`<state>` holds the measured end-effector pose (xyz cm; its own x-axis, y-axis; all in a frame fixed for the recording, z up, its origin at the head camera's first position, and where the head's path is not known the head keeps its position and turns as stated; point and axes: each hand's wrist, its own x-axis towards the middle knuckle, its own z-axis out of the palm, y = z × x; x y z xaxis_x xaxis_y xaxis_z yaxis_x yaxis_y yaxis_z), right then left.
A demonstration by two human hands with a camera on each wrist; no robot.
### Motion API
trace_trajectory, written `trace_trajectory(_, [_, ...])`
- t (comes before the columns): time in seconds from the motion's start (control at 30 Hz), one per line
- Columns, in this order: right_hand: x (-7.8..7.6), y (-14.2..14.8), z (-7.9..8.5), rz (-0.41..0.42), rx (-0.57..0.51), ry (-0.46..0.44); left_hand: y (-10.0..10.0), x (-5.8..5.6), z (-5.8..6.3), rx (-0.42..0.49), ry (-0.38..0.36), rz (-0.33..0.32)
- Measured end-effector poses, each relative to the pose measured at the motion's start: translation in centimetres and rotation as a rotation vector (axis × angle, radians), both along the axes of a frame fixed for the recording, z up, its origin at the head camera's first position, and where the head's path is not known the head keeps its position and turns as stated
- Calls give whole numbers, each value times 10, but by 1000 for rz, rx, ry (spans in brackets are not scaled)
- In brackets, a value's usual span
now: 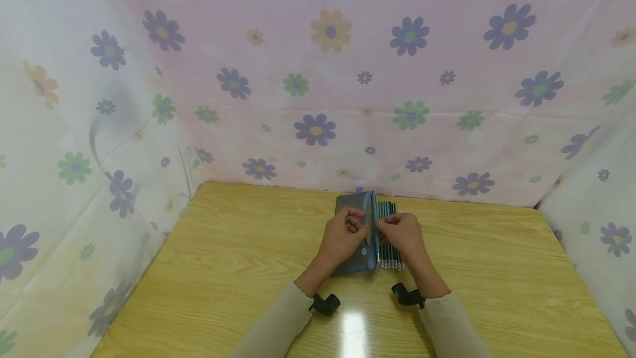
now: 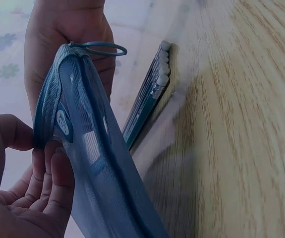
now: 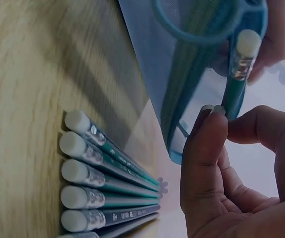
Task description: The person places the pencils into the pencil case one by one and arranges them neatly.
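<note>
A blue-grey mesh zip pencil case [image 1: 355, 261] with a small round label stands tilted on the table between the two hands. My left hand [image 1: 343, 236] pinches the edge of its opening between thumb and fingers, and the zip is open. At that opening my right hand [image 1: 404, 233] pinches a green pencil [image 3: 234, 91], its white eraser end upward in the right wrist view. How far the pencil lies inside the case is hard to tell. Beside the case, several dark and green pencils [image 3: 127, 198] with white erasers lie in a row on the tabletop.
The wood-grain table [image 1: 238, 269] runs up to a flower-patterned cloth [image 1: 278, 98] at the back, with more cloth at both sides. A thin blue ring [image 2: 105, 48] hangs from the case's end. Black wrist mounts [image 1: 325, 305] sit near both cuffs.
</note>
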<state>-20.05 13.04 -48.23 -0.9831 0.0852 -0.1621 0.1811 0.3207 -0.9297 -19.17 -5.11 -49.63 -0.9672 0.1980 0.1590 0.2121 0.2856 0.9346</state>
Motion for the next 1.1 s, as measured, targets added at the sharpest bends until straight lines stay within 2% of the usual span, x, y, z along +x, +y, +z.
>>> trace_trajectory(0.47, [0, -4, -2, 6, -54, 29, 1, -1, -1, -1, 24, -5])
trace_trajectory(0.8, [-1, 4, -2, 9, 26, 42, -1, -2, -1, -9, 8, 8])
trace_trajectory(1.1, [-4, 16, -2, -22, 240, 150, -1, -2, 1, 6, 6, 14])
